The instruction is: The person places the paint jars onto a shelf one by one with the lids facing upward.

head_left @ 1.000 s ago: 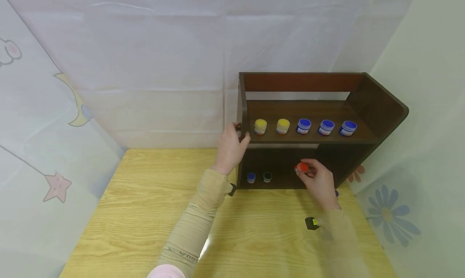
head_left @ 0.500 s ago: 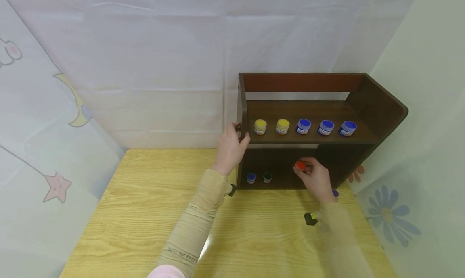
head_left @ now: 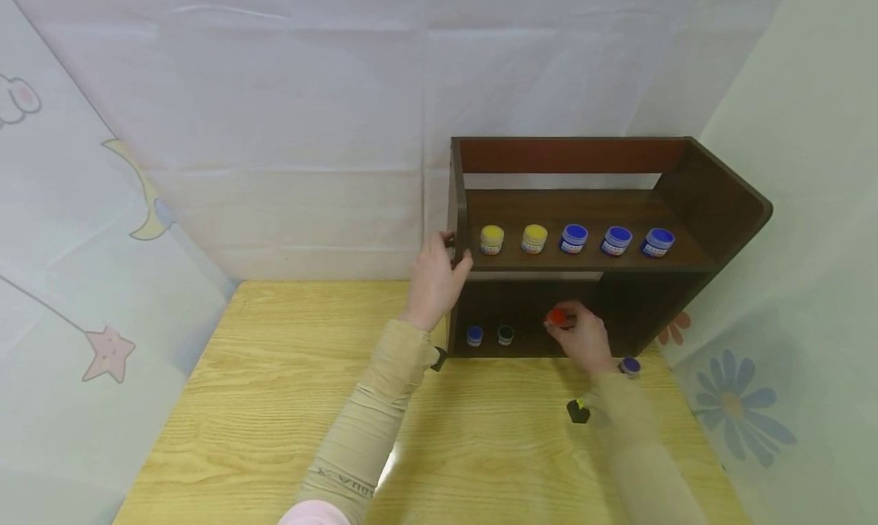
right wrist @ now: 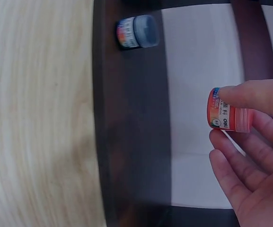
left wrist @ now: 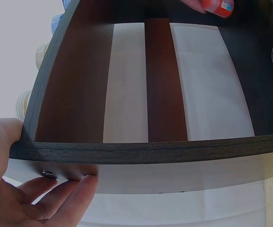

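Note:
A red paint jar (head_left: 555, 318) is pinched between the thumb and fingers of my right hand (head_left: 583, 338), inside the lower compartment of the dark wooden shelf (head_left: 590, 268). In the right wrist view the jar (right wrist: 224, 111) is held above the lower board (right wrist: 134, 123), its label facing the camera. My left hand (head_left: 434, 281) grips the shelf's left side panel, thumb at the front and fingers against the outer face. A blue jar (head_left: 474, 335) and a dark jar (head_left: 504, 335) stand on the lower board, left of the red one.
Two yellow jars, one of them here (head_left: 491, 240), and three blue jars, including the middle one (head_left: 616, 241), line the upper board. A purple jar (head_left: 629, 367) sits on the wooden table (head_left: 288, 395) by the shelf's front right corner. Printed cloth walls surround the table.
My right hand has moved left with the red jar along the lower compartment, showing more of the purple jar on the table. The left hand stays on the side panel.

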Available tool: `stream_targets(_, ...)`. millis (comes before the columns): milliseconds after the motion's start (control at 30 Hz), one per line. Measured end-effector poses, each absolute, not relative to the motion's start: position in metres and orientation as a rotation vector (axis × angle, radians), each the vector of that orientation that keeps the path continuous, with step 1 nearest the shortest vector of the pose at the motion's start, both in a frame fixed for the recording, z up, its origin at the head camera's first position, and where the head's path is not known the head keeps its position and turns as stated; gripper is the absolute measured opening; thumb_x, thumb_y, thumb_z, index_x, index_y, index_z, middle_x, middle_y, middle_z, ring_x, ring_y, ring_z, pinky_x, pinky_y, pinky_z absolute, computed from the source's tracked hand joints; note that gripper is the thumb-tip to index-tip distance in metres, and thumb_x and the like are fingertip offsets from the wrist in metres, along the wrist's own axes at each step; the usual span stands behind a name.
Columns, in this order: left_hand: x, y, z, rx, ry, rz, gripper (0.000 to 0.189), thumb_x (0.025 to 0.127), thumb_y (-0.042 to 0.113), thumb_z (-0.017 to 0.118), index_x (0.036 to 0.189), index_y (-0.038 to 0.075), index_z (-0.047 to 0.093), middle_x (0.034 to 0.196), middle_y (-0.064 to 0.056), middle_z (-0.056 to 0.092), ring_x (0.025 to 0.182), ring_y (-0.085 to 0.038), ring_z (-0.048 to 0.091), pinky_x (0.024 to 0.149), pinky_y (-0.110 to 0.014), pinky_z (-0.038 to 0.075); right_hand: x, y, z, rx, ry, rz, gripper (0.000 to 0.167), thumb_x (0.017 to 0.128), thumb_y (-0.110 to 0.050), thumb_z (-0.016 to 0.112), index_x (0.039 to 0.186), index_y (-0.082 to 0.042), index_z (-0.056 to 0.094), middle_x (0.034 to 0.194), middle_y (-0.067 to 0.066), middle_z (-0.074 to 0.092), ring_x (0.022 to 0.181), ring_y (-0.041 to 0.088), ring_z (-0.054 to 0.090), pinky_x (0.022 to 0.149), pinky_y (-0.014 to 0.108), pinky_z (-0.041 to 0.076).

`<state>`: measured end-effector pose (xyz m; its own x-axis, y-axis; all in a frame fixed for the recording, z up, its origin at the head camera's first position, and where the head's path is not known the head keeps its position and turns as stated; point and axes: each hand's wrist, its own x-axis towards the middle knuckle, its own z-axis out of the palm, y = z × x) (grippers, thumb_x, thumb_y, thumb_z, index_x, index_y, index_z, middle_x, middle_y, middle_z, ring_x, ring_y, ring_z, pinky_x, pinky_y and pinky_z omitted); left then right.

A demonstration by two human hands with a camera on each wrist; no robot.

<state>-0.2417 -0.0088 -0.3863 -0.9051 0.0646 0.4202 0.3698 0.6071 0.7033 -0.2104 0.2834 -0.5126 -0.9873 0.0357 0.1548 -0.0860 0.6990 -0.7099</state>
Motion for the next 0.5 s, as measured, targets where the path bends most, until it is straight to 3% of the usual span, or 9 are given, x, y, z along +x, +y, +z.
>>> stream_targets(500, -0.241, -0.009, -0.386, -0.328, -2.494, -1.219, 0.042, 0.100, 0.023, 0.064, 0.130, -0.005, 0.052, 0.124, -0.018, 0.061, 0.099, -0.027, 0.068, 0.078, -0.031, 0.059, -0.219, 0.278, -0.546, 0.086, -2.743, 1.103, 0.037, 0.088, -0.007, 0.077, 0.121, 0.001, 0.062, 0.107, 0.024, 0.069, 0.092, 0.039, 0.070, 0.079, 0.054, 0.056)
